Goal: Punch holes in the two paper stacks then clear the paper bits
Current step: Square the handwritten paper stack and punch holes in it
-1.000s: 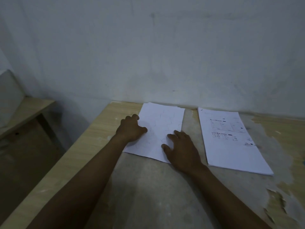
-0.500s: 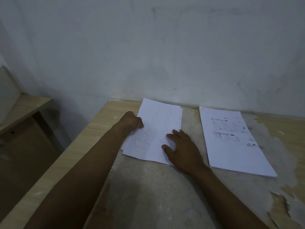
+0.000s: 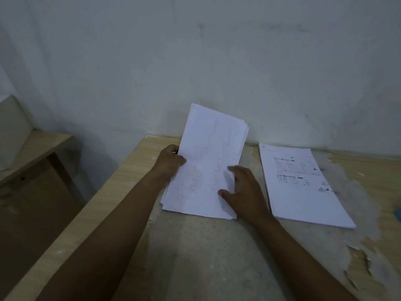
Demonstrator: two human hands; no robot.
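Observation:
The left paper stack [image 3: 211,148], white with pen scribbles on top, is tilted up at its far end, its near edge still on the table. My left hand [image 3: 170,161] grips its left edge, thumb on top. My right hand [image 3: 243,190] rests with spread fingers on the stack's lower right corner. The right paper stack [image 3: 303,187], with printed text on its top sheet, lies flat to the right, untouched. No hole punch is in view.
The worn wooden table [image 3: 206,257] has peeling veneer at the right [image 3: 364,257]. A pale wall [image 3: 217,72] stands right behind the papers. A lower wooden shelf [image 3: 36,153] sits off the table's left edge. A small blue object [image 3: 398,213] shows at the right border.
My left hand has taken the left stack by its edge and lifted its far end off the table. The right hand has stayed on the stack's near corner.

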